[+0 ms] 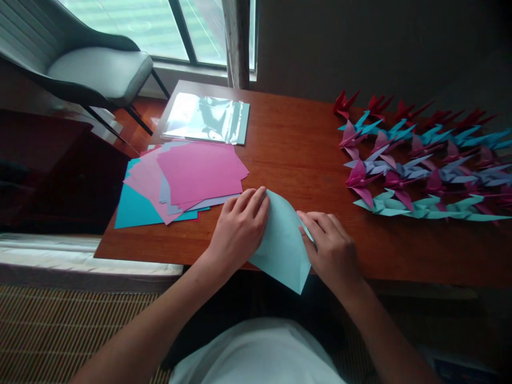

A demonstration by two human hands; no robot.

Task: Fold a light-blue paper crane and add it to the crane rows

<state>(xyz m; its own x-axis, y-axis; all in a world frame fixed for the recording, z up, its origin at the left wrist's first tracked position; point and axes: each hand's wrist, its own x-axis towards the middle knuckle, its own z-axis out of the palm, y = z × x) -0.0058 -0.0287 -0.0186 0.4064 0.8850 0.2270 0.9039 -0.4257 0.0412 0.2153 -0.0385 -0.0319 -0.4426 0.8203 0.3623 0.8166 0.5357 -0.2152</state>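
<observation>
A light teal paper sheet [282, 245] lies folded at the near edge of the wooden table [296, 144], its lower corner hanging past the edge. My left hand [239, 229] rests on the sheet's left side, fingers curled over the fold near the top corner. My right hand [330, 248] pinches the sheet's right edge between thumb and fingers. Both hands press the paper against the tabletop.
A fanned stack of pink, lilac and teal paper squares [188, 178] lies to the left. Behind it sits a clear plastic sleeve [206, 118]. Rows of several folded paper cranes [420, 160] cover the right side. A grey chair [94, 66] stands by the window.
</observation>
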